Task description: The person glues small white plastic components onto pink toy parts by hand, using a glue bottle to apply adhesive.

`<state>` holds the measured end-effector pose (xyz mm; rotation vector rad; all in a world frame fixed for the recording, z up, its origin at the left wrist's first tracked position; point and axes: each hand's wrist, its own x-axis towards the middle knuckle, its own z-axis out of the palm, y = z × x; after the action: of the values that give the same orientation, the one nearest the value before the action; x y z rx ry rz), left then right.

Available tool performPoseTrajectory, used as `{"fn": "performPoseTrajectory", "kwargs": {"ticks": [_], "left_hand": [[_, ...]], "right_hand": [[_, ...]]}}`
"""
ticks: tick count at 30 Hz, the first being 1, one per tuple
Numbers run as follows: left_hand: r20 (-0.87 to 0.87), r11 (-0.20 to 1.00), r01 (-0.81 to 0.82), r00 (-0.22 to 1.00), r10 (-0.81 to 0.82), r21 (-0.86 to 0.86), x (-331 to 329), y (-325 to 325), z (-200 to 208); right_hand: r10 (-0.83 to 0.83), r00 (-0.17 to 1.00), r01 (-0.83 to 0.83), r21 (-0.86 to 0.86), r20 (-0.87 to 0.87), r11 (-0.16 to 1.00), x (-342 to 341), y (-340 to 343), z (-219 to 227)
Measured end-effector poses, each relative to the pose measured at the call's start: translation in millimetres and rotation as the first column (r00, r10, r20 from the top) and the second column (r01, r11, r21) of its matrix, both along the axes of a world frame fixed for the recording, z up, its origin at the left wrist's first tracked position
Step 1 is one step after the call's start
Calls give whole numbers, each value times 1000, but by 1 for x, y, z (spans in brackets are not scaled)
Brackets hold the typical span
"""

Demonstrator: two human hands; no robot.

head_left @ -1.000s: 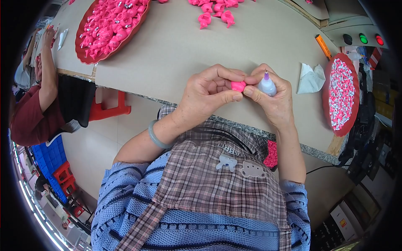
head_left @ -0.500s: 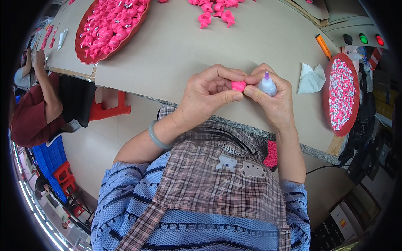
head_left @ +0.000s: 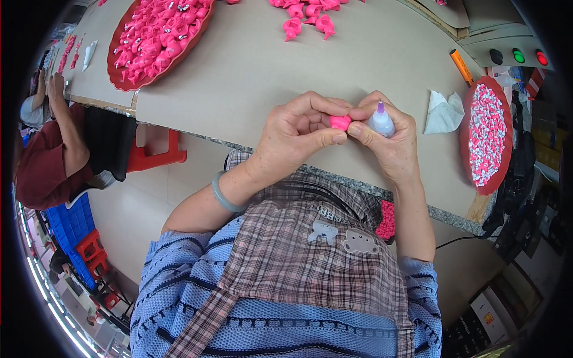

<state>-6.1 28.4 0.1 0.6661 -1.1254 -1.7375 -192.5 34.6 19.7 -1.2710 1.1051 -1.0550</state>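
Observation:
Between the thumb and fingers of my left hand (head_left: 304, 124) is a small pink molded piece (head_left: 340, 123); its exact shape is partly covered by fingertips. My right hand (head_left: 391, 134) is closed around a small squeeze bottle (head_left: 381, 123) with a purple collar and a thin needle tip pointing up. The right thumb and forefinger also touch the pink piece from its right side. Both hands meet above the front part of the table (head_left: 239, 77).
A red scalloped tray (head_left: 119, 80) heaped with pink pieces stands far left; loose pink figures (head_left: 307, 18) lie at the back. On the right are a crumpled white tissue (head_left: 444, 112), an orange marker (head_left: 461, 67) and a red tray (head_left: 504, 161) of pink-and-white bits. A co-worker (head_left: 51, 158) sits left.

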Motion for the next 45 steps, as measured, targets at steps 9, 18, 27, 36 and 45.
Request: {"fn": "performPoseTrajectory", "kwargs": {"ticks": [9,18,27,36,45], "left_hand": [[-32,1000,22,999,-22,2,-4,0,0],[0,999,42,999,-42,-7,4,0,5],[19,996,57,998,-56,-68,0,-3,5],[88,993,71,994,-63,-95,0,-1,7],[102,998,31,994,-27,-45,-3,4,8]], "right_hand": [[-17,999,18,-20,26,1000,-6,3,0],[-435,834,333,-320,-340,887,-46,18,22],[-644,172,123,-632,-745,765,-71,19,18],[-424,797,404,-143,-430,904,-35,24,23],[-232,953,198,-177,-196,964,6,20,19]]}}
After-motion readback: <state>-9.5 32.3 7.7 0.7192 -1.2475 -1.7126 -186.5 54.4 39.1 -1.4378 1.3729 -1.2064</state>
